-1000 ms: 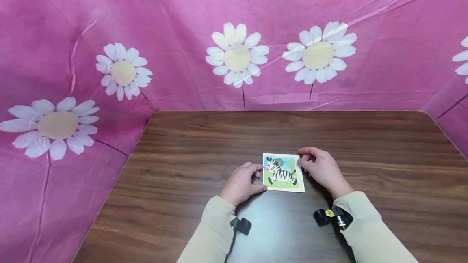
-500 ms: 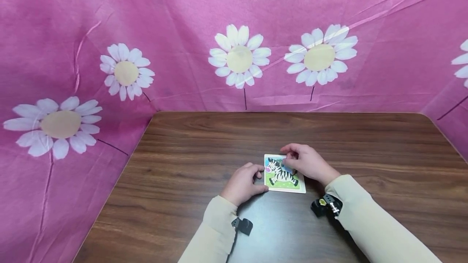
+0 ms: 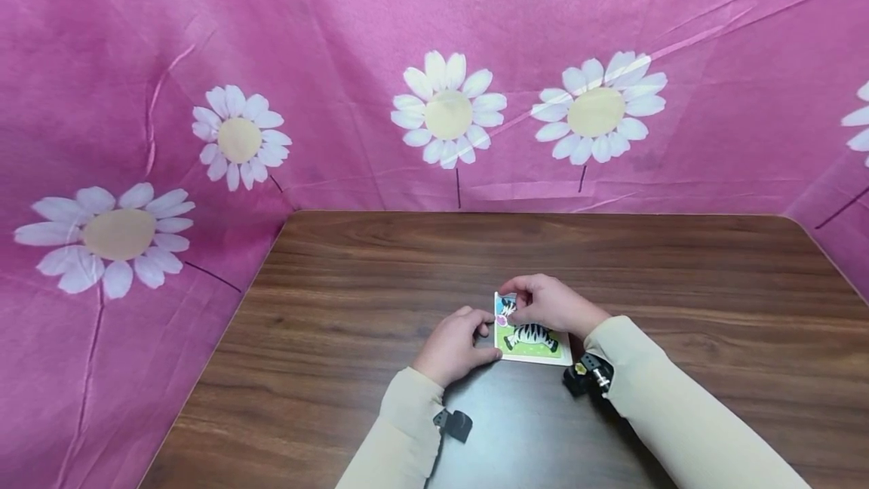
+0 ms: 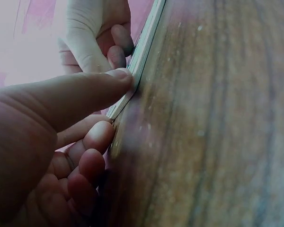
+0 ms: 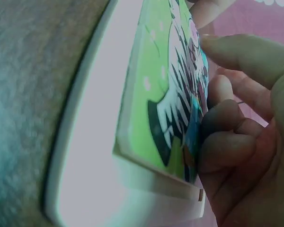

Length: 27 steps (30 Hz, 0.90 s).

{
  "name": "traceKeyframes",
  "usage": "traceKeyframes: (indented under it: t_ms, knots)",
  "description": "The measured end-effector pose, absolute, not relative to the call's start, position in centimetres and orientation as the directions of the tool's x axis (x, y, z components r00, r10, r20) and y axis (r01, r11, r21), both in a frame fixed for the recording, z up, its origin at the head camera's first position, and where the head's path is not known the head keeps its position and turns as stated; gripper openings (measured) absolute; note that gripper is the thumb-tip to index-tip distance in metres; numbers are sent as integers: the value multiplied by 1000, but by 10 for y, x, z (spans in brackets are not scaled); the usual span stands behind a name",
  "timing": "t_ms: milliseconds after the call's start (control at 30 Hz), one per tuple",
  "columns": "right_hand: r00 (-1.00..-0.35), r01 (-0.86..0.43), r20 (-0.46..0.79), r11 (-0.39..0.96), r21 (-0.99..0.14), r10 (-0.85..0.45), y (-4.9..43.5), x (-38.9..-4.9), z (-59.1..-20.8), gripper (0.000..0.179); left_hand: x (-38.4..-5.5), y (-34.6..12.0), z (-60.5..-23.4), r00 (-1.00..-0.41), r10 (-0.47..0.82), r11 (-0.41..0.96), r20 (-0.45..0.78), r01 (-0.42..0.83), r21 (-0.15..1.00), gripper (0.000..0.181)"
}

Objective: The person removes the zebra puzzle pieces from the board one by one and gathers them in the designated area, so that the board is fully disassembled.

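A small square zebra picture puzzle [image 3: 532, 345] in a white frame lies on the table. My left hand [image 3: 455, 345] braces its left side, thumb at the near left corner and index finger on the left edge. In the left wrist view the left thumb [image 4: 104, 85] lies along the board's side. My right hand [image 3: 550, 304] is over the upper part of the puzzle, index finger near the far left corner and thumb by the zebra's pink nose. In the right wrist view the thumb tip touches the picture [image 5: 151, 94]; its other fingers are loosely bent, covering the picture's upper part.
The brown wood-grain table [image 3: 380, 270] stretches around the puzzle. A pink cloth with white daisies [image 3: 326, 96] hangs behind and on both sides. Each wrist carries a black camera mount; the right one [image 3: 587, 376] is close to the puzzle's near right corner.
My right hand has moved left from the puzzle's upper right corner across its upper part to the zebra's head. The left hand has kept its place on the left edge.
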State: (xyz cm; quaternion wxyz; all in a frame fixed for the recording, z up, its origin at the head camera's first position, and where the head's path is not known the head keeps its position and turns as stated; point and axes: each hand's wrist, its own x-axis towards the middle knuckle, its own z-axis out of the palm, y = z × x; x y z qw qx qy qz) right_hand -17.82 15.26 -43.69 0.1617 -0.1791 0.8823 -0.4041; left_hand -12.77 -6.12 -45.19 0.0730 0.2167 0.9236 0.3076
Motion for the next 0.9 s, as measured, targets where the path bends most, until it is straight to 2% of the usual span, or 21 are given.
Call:
traceKeyframes:
  t_ms: [267, 567, 900]
  knots:
    - [-883, -175, -178, 658, -733, -434, 149, -180, -436, 38, -128, -60, -451, -896, 444, 722, 3, 359, 592, 46]
    - [-884, -167, -182, 654, -738, -431, 148, -180, -439, 35, -129, -60, -452, -897, 442, 724, -1, 356, 591, 47]
    - [-915, -226, -81, 669, -708, -394, 147, -174, -440, 34, -129, -59, -453, -889, 458, 702, 17, 374, 606, 45]
